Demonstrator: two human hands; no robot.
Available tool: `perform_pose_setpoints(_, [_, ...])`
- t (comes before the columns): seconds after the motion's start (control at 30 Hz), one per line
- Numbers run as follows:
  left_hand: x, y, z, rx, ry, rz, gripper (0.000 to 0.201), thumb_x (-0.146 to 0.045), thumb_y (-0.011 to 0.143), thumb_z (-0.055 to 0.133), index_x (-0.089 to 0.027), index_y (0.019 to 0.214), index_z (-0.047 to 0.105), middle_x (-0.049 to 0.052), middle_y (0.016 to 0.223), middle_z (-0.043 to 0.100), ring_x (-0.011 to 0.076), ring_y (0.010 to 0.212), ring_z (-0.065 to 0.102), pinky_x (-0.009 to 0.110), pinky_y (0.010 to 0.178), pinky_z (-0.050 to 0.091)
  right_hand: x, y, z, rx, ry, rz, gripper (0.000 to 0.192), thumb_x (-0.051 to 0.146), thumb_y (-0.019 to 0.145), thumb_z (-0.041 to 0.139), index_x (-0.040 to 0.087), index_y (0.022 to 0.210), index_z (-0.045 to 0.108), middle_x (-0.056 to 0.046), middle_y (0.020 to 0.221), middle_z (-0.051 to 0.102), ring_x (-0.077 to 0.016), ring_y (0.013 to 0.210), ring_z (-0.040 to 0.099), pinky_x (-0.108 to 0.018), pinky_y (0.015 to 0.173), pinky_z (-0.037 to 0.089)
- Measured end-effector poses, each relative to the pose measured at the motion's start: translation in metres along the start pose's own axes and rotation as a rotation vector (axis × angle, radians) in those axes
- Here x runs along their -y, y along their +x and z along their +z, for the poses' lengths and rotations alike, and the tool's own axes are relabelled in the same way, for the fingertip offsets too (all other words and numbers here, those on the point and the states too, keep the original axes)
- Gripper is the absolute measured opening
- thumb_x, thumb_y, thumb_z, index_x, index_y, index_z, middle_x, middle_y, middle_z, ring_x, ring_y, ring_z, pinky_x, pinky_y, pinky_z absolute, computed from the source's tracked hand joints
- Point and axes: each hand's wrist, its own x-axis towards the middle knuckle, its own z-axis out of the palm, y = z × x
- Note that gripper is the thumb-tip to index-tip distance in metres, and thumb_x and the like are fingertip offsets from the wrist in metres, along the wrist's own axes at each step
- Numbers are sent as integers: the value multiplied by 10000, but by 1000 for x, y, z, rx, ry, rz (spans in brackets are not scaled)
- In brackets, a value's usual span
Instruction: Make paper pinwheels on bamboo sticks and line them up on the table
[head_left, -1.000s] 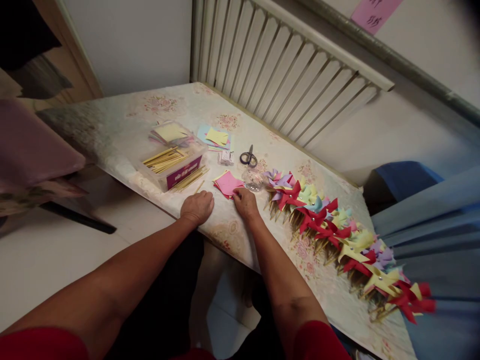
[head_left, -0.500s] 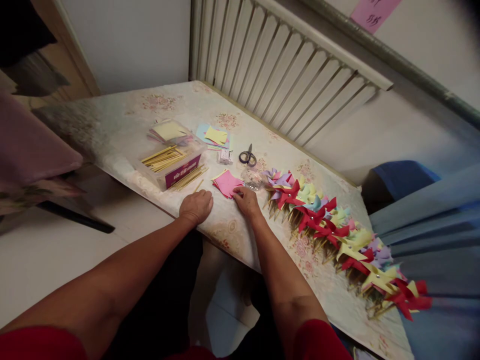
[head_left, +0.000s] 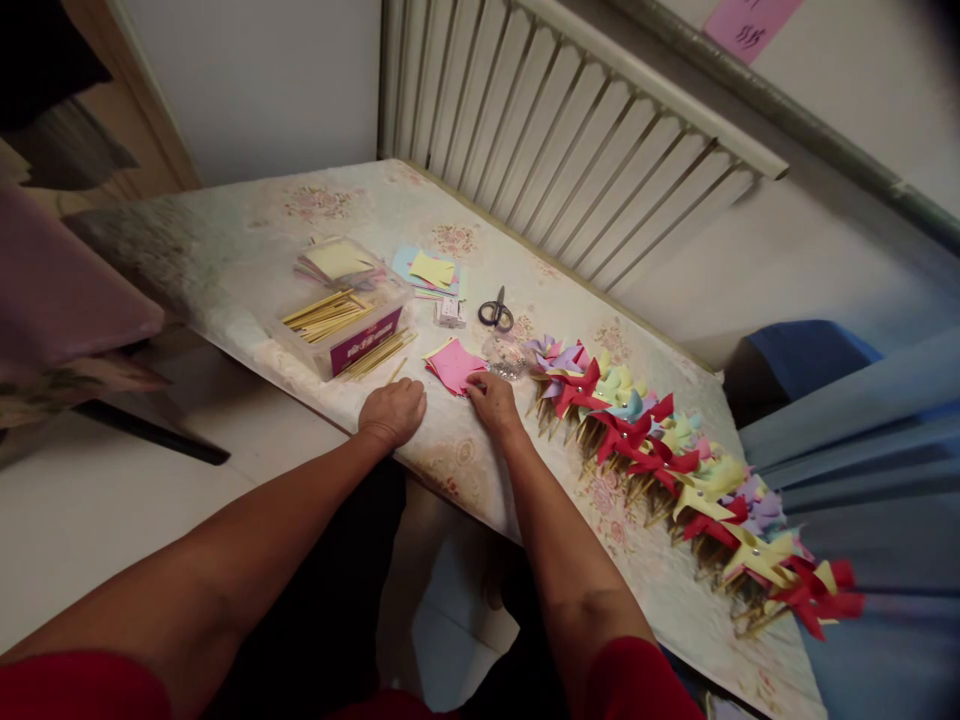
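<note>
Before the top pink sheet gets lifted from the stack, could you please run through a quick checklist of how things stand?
1. Right hand on the pink paper stack: ok, fingertips touch its near corner.
2. Sheet pinched: cannot tell.
3. Left hand free: ok, resting curled on the table, holding nothing visible.
4. Sticks at hand: ok, in the clear box.
5. Scissors out of the way: ok.
6. Finished pinwheels apart from the stack: ok.

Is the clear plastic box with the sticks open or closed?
Open: the clear plastic box has no lid on top, and the sticks lie uncovered inside.
</note>
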Motion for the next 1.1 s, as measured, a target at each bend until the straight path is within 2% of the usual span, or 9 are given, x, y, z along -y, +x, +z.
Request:
perform_pose_setpoints(0.3, [0,0,-3,21,-2,-5,371,-339,999,319,-155,1044,638,140,1053,666,272,1013,638,374,809,441,9,-1,3,-28,-66,-31,148,156,859,587,178,936,712,-95,973,721,-215,929,638,-335,881,482])
perform_pose_setpoints(0.6, [0,-1,-1,-35,26,20,350,-329,991,341,-151,999,642,124,993,669,277,941,652,371,737,439,16,4,10,-22,-203,3,168,92,850,564,167,921,697,-96,976,698,-211,939,584,-303,879,424])
perform_pose_setpoints(0.7, [1,-1,0,-40,18,24,350,-325,992,342,-152,1001,646,126,996,669,272,948,651,367,748,439,18,8,12,-47,-211,37,127,117,853,574,167,818,684,-91,904,688,-209,886,569,-299,844,406])
perform_pose_setpoints(0.83, [1,0,2,-33,-20,14,360,-326,993,337,-148,1018,649,141,1012,665,271,965,645,372,771,438,19,15,11,-99,-204,86,221,174,894,538,171,701,646,-67,777,665,-186,759,541,-283,738,380])
perform_pose_setpoints(1.1, [2,0,3,-38,-21,19,362,-329,996,330,-149,1003,645,136,1002,662,269,952,644,370,760,435,28,25,2,-206,-112,168,244,269,918,521,180,730,647,-6,696,643,-147,653,506,-254,636,315])
